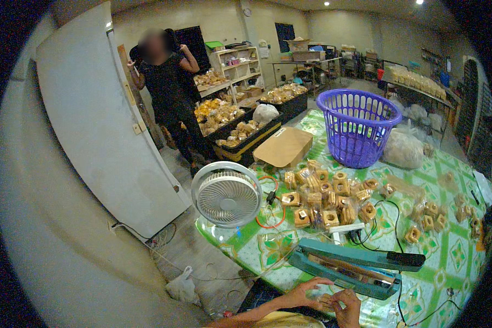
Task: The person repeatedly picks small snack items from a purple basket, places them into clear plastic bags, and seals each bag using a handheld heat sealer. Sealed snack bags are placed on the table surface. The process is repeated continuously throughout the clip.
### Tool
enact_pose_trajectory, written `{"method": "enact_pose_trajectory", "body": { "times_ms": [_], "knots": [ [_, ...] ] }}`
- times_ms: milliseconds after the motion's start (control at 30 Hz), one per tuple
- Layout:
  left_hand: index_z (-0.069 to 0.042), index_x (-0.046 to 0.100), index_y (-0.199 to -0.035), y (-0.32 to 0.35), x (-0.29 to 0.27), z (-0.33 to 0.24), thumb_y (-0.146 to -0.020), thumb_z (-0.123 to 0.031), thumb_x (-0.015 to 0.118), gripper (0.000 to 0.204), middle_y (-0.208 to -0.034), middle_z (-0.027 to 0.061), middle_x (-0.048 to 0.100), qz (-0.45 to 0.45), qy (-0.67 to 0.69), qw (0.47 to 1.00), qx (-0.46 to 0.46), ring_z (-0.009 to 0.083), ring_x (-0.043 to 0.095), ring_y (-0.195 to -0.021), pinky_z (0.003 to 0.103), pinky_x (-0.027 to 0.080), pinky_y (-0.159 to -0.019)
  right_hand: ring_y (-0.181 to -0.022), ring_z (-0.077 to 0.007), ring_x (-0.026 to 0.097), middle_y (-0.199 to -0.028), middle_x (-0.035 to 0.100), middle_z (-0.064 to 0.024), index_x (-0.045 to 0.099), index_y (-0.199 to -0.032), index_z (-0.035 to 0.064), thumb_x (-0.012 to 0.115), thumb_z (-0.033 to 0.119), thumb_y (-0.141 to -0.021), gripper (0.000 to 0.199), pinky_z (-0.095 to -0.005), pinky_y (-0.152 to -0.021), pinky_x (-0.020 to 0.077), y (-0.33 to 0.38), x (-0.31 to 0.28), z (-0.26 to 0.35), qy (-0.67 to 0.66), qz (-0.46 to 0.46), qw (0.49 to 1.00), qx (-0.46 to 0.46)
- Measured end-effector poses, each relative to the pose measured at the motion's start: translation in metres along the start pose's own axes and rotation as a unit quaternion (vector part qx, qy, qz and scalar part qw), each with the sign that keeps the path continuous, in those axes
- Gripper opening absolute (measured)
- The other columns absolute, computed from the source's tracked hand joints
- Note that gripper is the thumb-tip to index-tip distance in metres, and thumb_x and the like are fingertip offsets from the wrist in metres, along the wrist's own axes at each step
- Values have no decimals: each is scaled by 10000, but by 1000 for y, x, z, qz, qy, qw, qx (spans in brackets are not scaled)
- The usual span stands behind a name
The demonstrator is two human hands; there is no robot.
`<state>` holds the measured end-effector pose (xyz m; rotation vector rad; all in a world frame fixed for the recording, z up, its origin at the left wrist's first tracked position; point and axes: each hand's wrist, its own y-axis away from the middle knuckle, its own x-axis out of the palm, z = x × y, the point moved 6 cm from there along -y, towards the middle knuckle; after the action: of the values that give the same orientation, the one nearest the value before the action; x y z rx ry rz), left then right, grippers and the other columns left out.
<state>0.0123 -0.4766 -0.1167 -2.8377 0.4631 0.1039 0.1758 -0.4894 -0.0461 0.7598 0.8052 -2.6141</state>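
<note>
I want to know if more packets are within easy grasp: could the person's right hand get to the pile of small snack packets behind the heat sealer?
Probably yes. The right hand is at the near table edge, and only the low teal heat sealer lies between it and the snack packets; reaching over it looks possible, though how far is hard to judge.

We cannot tell what the small item point(327, 299) between the fingers point(317, 282) is; both forearms point(257, 314) are cut off at the near edge.

Dim ceiling light, fisheye-bent dark rim
</note>
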Motion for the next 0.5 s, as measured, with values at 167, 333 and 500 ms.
{"method": "enact_pose_trajectory", "body": {
  "times_ms": [167, 333, 500],
  "knots": [
    [-67, 434, -1382, 23, 36, 28, -754, -250, 817, 758, -1267, 43, 563, 192, 194, 941, -198, 166, 530, -1139, 357, 404, -1028, -824, -342, 615, -858, 639, -138, 639, -867, 41, 709, 9, -723, 163, -398, -737, 489, -5, -6, -8, -45, 13, 995, 88],
    [-33, 522, -1299, 32, 50, 43, -803, -237, 777, 593, -1232, 38, 601, 140, 195, 940, -244, 151, 573, -1081, 345, 459, -964, -768, -327, 628, -809, 649, -120, 631, -786, 54, 699, -8, -728, 109, -397, -699, 495, -32, -26, -12, 92, 14, 990, 110],
    [-33, 598, -1196, 14, 60, 51, -847, -319, 733, 471, -1139, 46, 643, 98, 288, 906, -296, 140, 618, -986, 307, 501, -898, -766, -256, 633, -816, 645, -104, 628, -821, 39, 685, -4, -776, 84, -344, -699, 485, -75, -128, -4, 196, -131, 972, 25]
  ]
}}
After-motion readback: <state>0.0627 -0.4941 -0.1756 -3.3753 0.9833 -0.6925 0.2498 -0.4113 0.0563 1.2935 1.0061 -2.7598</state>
